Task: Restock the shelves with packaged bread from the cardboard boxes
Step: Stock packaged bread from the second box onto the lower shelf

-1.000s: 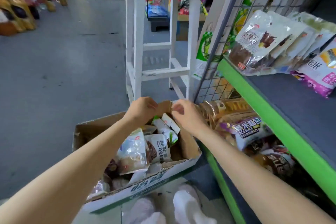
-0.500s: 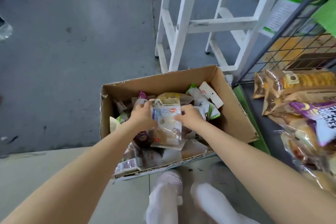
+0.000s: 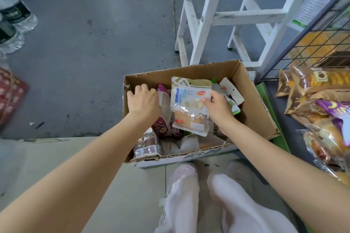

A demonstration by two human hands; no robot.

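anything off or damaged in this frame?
Mostly the cardboard box: its top edges are torn and ragged, with no tidy flaps, and the packets inside lie jumbled at all angles. The right hand holds a white bread pack; it looks intact. Nothing appears spilled.

The cardboard box point(image 3: 255, 104) stands open at the top, so a hand can pass in from above. Along its far right wall lies a bare stretch of box floor; the near half is crowded with packets point(image 3: 151, 145). Beyond the far edge rise the white stool legs point(image 3: 204, 21). At the right, the wire grid panel point(image 3: 310, 47) and stacked bread bags point(image 3: 310, 89) on the shelf point(image 3: 280, 111) close that side. Left of the box the grey floor point(image 3: 85, 43) lies open.
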